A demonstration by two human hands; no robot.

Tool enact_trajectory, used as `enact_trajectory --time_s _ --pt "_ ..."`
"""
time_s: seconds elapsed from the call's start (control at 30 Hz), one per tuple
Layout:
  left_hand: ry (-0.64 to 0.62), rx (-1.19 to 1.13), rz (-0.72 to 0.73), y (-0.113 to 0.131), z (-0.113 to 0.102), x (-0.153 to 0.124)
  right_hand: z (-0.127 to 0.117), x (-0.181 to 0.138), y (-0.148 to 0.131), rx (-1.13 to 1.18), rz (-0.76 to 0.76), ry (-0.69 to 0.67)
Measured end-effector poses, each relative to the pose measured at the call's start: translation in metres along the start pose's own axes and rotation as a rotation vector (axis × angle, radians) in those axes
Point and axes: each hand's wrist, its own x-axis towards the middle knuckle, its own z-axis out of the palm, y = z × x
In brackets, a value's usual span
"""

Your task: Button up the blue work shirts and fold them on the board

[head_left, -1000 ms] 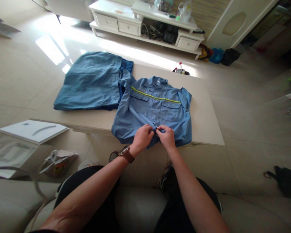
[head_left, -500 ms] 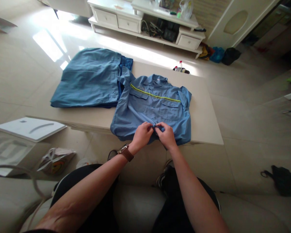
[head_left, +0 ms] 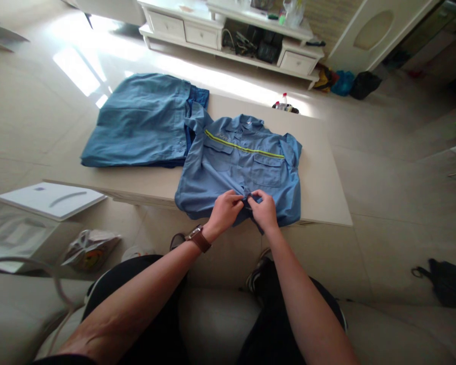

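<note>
Pinching blue shirt (head_left: 235, 170) with left hand (head_left: 225, 209) and right hand (head_left: 265, 209), frame centre; risking slippage from loose grip, or dragging off tabletop (head_left: 321, 182) from overpulling.

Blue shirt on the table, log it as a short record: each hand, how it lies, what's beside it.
Left hand: pinching the blue shirt low on its front
Right hand: pinching it too, close beside the left
Position: front up on the table, collar away from the person
Marking: yellow stripe across the chest
Beside it: folded blue garments, to the left
</note>
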Motion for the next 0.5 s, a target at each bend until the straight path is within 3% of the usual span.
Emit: enact_trajectory --time_s 0.13,0.3,0.4,0.5 --pt "-0.099 0.148 0.043 0.008 -0.005 -0.006 -0.001 0.003 0.011 -0.196 0.05 0.003" --pt "-0.224 0.328 -0.067 0.004 -0.011 -0.005 -0.005 0.003 0.014 -0.521 0.019 -0.082" --pt "-0.296 0.401 -0.059 0.0 -0.01 -0.006 -0.002 0.002 0.014 -0.526 -0.025 -0.081" --pt "-0.364 0.471 0.002 -0.002 -0.007 -0.01 0.008 0.0 0.016 -0.462 -0.047 -0.163"
